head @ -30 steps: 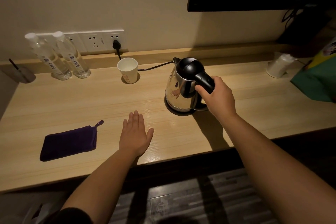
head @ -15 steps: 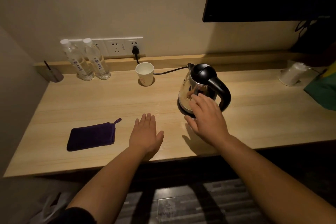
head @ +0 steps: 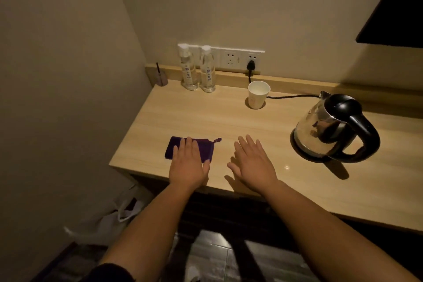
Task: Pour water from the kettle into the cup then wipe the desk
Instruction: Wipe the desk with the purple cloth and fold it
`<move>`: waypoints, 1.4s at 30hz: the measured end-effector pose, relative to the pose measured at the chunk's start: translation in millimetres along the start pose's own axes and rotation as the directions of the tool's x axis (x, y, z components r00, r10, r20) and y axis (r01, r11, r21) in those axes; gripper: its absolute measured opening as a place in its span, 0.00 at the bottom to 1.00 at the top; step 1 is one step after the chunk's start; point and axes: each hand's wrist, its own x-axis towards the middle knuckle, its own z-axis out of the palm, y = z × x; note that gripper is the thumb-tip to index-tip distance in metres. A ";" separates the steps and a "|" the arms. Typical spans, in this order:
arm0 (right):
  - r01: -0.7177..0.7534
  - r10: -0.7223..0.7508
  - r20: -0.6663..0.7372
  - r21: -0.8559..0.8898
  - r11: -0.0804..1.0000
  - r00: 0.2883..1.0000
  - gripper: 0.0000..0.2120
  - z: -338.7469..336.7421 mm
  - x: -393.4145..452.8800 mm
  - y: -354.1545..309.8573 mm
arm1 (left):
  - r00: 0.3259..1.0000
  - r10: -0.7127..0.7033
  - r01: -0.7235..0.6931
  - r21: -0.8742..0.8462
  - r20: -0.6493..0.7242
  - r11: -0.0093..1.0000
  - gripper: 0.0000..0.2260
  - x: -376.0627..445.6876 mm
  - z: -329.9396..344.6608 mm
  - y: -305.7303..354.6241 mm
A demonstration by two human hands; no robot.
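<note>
The left hand [head: 189,162] lies flat, fingers spread, on the folded dark purple cloth [head: 180,149]. The right hand [head: 251,162], open and empty, hovers beside it over the pale wooden desk [head: 229,121]. The steel kettle with black handle [head: 332,128] stands at three o'clock, the white paper cup [head: 258,94] at twelve.

This looks like a hotel room to me. My light wooden desk [head: 229,121] fits into a wall corner; two sealed clear plastic water bottles [head: 198,68] stand at its back edge under a white wall socket strip [head: 238,59], with a white paper cup [head: 258,94] and a steel electric kettle with a black handle [head: 332,128].
</note>
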 end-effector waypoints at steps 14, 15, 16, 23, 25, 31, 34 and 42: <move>0.147 -0.147 0.056 0.000 0.989 0.988 0.27 29.5 85.4 -129.6 | 0.983 -0.181 0.183 -0.058 0.038 0.981 0.33 26.2 11.7 -164.5; 0.148 -0.148 0.072 0.005 0.989 0.986 0.28 34.1 91.8 -133.7 | 0.980 -0.194 0.196 -0.070 0.035 0.978 0.33 31.5 14.3 -174.7; 0.153 -0.153 0.094 0.012 0.988 0.984 0.30 39.1 97.8 -136.7 | 0.977 -0.210 0.212 -0.083 0.035 0.974 0.33 35.9 17.7 -184.3; 0.200 -0.195 0.208 -0.002 0.980 0.958 0.33 65.7 118.9 -143.4 | 0.936 -0.337 0.351 -0.169 0.107 0.921 0.33 63.5 51.2 -228.7; 0.214 -0.203 0.223 -0.027 0.976 0.953 0.33 70.2 123.7 -140.4 | 0.902 -0.417 0.432 -0.233 0.111 0.871 0.33 75.4 58.8 -234.4; 0.312 -0.298 0.247 -0.019 0.950 0.922 0.42 78.8 112.2 -133.7 | 0.810 -0.571 0.581 -0.312 0.133 0.751 0.32 93.8 69.7 -232.6; 0.389 -0.373 0.233 -0.023 0.921 0.898 0.39 89.5 77.4 -136.6 | 0.803 -0.583 0.591 -0.292 0.123 0.752 0.31 93.4 70.4 -233.0; 0.070 -0.185 0.120 0.629 0.775 0.975 0.22 47.8 70.5 -141.0 | 0.791 -0.608 0.598 -0.285 0.063 0.749 0.28 95.1 68.3 -230.3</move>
